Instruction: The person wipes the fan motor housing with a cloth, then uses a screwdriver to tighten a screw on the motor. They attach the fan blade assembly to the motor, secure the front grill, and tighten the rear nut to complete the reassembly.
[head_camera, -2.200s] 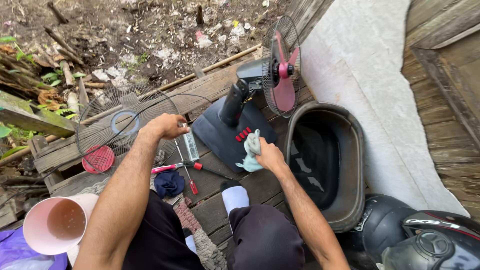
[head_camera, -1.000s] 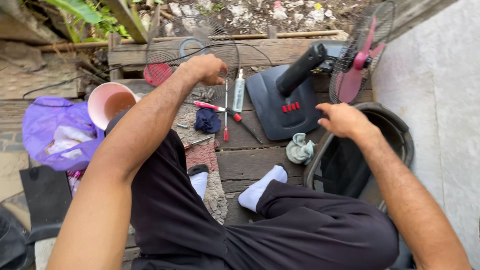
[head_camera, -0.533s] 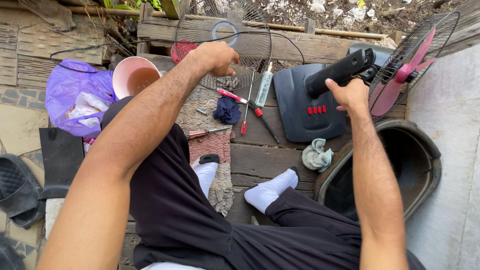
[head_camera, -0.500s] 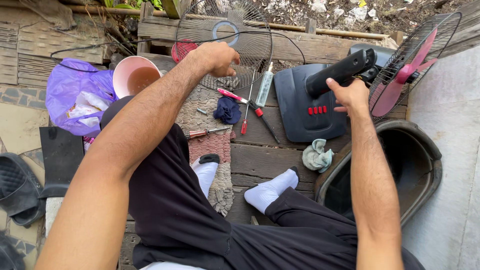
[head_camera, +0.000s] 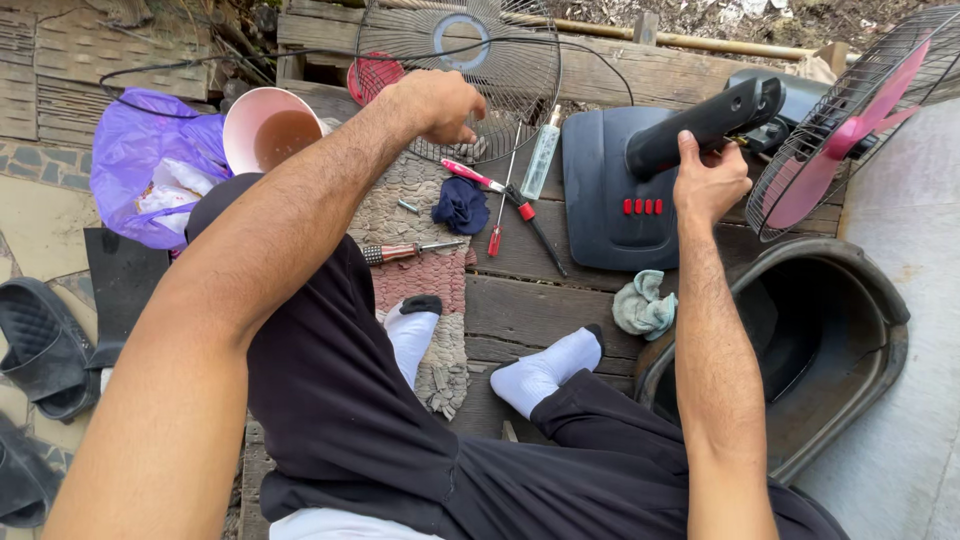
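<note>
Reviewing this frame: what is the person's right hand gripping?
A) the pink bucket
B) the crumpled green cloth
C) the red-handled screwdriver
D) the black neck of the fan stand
D: the right hand is closed around the black neck of the fan, above the dark base with its red buttons.

Screwdrivers (head_camera: 500, 205) between grille (head_camera: 458, 75), fan base (head_camera: 610, 190)

Top edge cuts the wire fan guard (head_camera: 458, 70); right edge clips the pink-bladed fan head (head_camera: 860, 120). Left hand (head_camera: 435, 103) hides its own fingertips against the guard's mesh.
</note>
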